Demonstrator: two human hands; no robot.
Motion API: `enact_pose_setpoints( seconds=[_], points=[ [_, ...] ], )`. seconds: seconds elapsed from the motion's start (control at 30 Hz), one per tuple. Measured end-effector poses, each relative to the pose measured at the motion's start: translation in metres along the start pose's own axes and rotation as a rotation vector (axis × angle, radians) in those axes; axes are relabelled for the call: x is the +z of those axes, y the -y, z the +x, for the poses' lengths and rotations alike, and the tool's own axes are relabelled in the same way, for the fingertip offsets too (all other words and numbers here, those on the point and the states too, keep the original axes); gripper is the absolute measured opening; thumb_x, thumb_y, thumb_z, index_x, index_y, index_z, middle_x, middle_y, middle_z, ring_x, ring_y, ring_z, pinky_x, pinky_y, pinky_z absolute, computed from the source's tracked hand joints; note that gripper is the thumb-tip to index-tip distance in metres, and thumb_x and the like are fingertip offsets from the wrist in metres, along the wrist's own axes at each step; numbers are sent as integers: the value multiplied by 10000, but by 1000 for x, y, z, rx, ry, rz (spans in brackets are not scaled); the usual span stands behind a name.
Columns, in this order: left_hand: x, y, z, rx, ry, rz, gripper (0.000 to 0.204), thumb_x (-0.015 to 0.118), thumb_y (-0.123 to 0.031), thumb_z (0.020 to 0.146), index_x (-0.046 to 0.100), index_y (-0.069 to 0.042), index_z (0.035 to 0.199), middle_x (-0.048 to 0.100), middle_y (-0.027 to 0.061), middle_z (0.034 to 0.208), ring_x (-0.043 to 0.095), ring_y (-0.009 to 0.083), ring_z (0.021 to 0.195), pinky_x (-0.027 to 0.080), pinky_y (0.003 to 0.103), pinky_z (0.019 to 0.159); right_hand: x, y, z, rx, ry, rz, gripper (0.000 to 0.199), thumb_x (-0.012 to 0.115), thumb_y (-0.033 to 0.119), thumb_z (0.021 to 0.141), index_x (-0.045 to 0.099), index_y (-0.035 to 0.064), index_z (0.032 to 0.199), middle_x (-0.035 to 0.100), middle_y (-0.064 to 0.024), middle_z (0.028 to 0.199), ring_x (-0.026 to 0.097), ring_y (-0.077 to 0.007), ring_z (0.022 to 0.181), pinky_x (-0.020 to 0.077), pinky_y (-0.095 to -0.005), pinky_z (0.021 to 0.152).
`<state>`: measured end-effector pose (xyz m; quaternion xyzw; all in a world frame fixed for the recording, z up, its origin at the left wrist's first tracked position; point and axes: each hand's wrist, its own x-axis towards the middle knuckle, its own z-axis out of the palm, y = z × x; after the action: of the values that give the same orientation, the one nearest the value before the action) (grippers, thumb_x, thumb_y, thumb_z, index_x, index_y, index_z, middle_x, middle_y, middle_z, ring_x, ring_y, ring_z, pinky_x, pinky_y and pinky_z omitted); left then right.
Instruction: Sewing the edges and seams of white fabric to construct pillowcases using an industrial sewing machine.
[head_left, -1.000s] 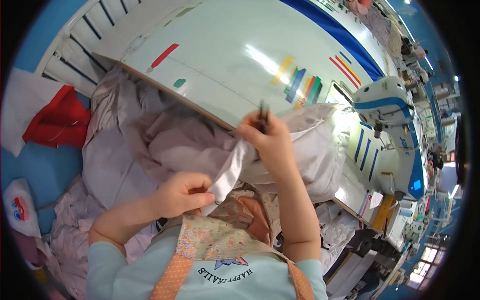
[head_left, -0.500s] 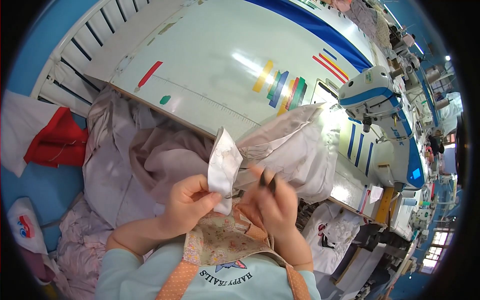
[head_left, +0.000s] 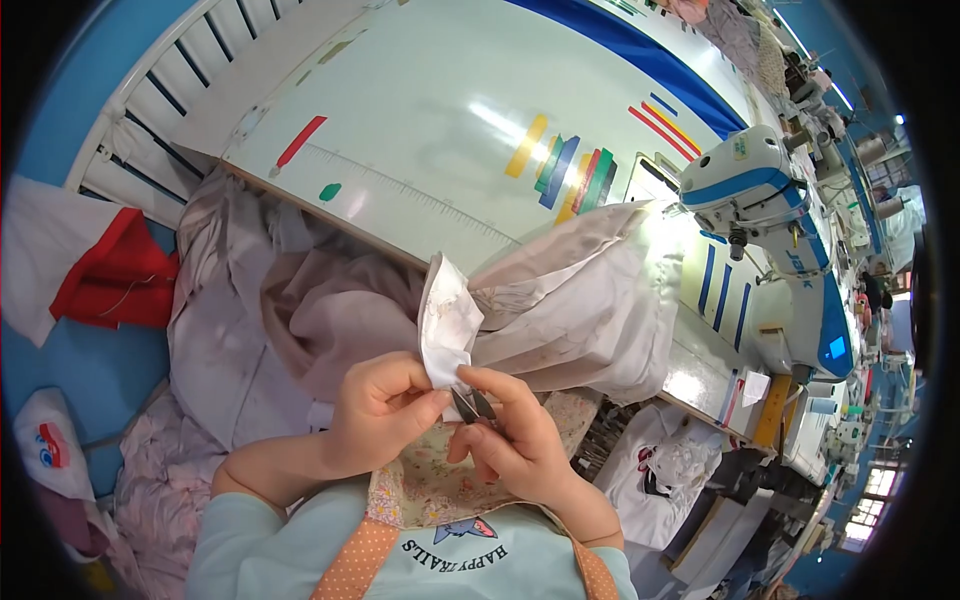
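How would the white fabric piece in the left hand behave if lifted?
The white fabric piece is probably flexible, as it creases and curves above the left hand. It looks light, seemingly held by a fingertip pinch. Being flat rather than round, it seems unlikely to roll.

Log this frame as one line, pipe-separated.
left hand: pinching white fabric strip | right hand: holding dark snips near strip's lower end | sewing machine: right side of white tabletop

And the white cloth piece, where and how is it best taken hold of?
Probably by its lower left edge, pinched from the left, where the left hand grips: the white cloth piece looks thin, and the dark snips in the right hand sit at its lower right.
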<state>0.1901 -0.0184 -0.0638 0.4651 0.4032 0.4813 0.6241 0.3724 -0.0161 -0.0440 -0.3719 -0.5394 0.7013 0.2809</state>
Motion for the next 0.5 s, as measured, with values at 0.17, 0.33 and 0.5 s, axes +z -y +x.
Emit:
enact_pose_setpoints(
  seconds=[0.17,0.33,0.5],
  points=[
    [-2,-2,0,64,8,115,41,573,21,826,593,47,851,561,26,837,512,34,707,415,186,579,-2,-2,0,20,22,25,477,446,-38,878,297,51,1323,598,-77,725,425,-42,449,341,-169,425],
    [-3,-1,1,108,-2,223,26,593,14,811,594,39,819,569,27,792,511,32,641,408,189,520,-1,-4,0,2,29,23,468,439,-36,882,302,50,1321,586,-76,710,419,-40,454,338,-166,429],
    [-3,-3,3,138,-2,283,37,604,-2,801,588,29,788,565,33,744,508,41,589,406,196,509,3,-11,2,-89,-34,-30,388,428,-12,899,361,17,1280,573,-71,691,412,-41,453,331,-166,424]
  ],
)
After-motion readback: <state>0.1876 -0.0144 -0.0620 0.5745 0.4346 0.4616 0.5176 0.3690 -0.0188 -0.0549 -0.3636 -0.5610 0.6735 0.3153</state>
